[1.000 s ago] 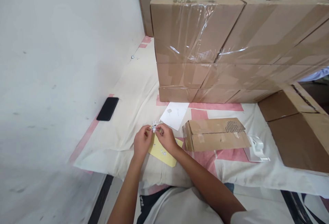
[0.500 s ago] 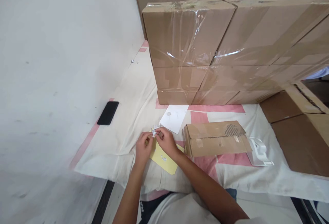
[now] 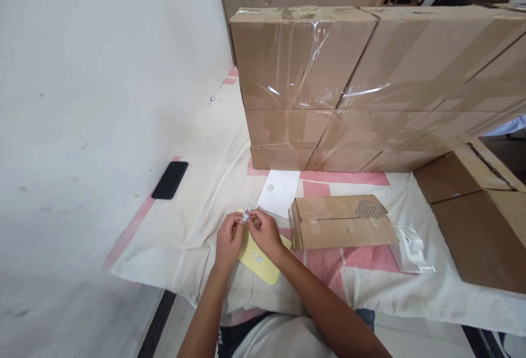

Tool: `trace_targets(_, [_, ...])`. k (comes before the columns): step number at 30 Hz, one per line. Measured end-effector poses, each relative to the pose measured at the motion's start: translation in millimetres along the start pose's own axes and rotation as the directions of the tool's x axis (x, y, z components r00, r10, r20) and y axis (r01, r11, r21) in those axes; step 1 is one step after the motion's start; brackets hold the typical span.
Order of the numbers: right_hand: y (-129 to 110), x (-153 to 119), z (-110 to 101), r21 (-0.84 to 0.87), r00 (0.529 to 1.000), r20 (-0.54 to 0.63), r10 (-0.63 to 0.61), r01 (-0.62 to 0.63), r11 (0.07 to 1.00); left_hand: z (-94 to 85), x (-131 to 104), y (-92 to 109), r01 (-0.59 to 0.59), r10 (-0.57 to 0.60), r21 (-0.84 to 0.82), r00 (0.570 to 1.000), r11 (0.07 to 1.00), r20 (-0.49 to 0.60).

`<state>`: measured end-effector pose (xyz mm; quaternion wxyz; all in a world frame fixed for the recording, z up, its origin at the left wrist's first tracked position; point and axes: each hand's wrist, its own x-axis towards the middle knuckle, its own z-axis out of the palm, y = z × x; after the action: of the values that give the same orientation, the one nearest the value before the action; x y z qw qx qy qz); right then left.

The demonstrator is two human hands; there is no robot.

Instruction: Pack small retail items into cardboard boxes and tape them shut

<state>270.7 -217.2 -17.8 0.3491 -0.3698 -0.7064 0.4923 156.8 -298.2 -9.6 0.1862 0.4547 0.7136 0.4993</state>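
Between the fingertips of my two hands is a small crumpled white piece [image 3: 245, 214], too small to make out fully. My left hand [image 3: 229, 236] pinches it from the left, fingers bent. On the other side my right hand [image 3: 265, 233] pinches it with thumb and fingers. Under and beside my right hand lies a yellow sheet [image 3: 265, 270] with small whitish scraps [image 3: 257, 258] on it. A white paper [image 3: 280, 189] with a small drawn mark lies just beyond my right hand.
Taped cardboard boxes [image 3: 304, 68] rise at the back. A flat cardboard box [image 3: 345, 229] and a white tape dispenser [image 3: 413, 248] lie to the right, with a brown carton [image 3: 485, 232] beyond. A black phone [image 3: 170, 180] rests at the left by the wall.
The view has shifted slightly. Both hands stay together at the white piece, with the fingers a little changed in position; more of it shows above the fingertips.
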Motion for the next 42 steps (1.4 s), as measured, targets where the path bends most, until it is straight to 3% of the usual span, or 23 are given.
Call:
trace_targets(7, [-13, -6, -7, -0.012, 1.000, -0.019, -0.018, 0.017, 1.000, -13.1, -7, 5, 0.002, 0.001, 0.061, 0.999, 0.998, -0.049])
trace_targets(14, [-37, -20, -22, 0.041, 0.969, 0.166, -0.181, 0.176, 0.983, -25.3, -17, 22, -0.137, 0.142, 0.136, 0.989, 0.981, -0.028])
trace_targets(22, [-36, -26, -29, -0.072, 0.978, 0.125, -0.169, 0.179, 0.981, -21.2, -22, 34, -0.189, 0.190, 0.209, 0.982, 0.960, 0.017])
trace_targets(26, [-46, -42, -37, -0.133, 0.982, 0.088, -0.165, 0.176, 0.975, -26.6, -28, 42, -0.204, 0.205, 0.234, 0.979, 0.951, 0.019])
trace_targets(31, [-58, -84, -64, -0.211, 0.958, 0.183, -0.219, 0.256, 0.943, -28.6, -41, 73, -0.308, 0.305, 0.223, 0.951, 0.925, 0.050])
trace_targets(34, [-55, -115, -99, -0.191, 0.959, 0.170, -0.226, 0.257, 0.947, -11.4, -46, 112, -0.428, 0.429, 0.183, 0.903, 0.885, 0.032])
trace_targets(36, [-49, -135, -130, -0.175, 0.968, 0.092, -0.233, 0.247, 0.953, 10.9, -44, 142, -0.511, 0.507, 0.178, 0.859, 0.841, 0.074])
trace_targets(39, [-38, -159, -184, -0.150, 0.973, -0.079, -0.217, 0.204, 0.967, 54.9, -32, 179, -0.642, 0.558, 0.279, 0.763, 0.714, 0.326])
trace_targets(42, [-28, -174, -236, -0.125, 0.942, -0.275, -0.193, 0.164, 0.978, 90.9, -12, 189, -0.754, 0.489, 0.384, 0.645, 0.533, 0.587])
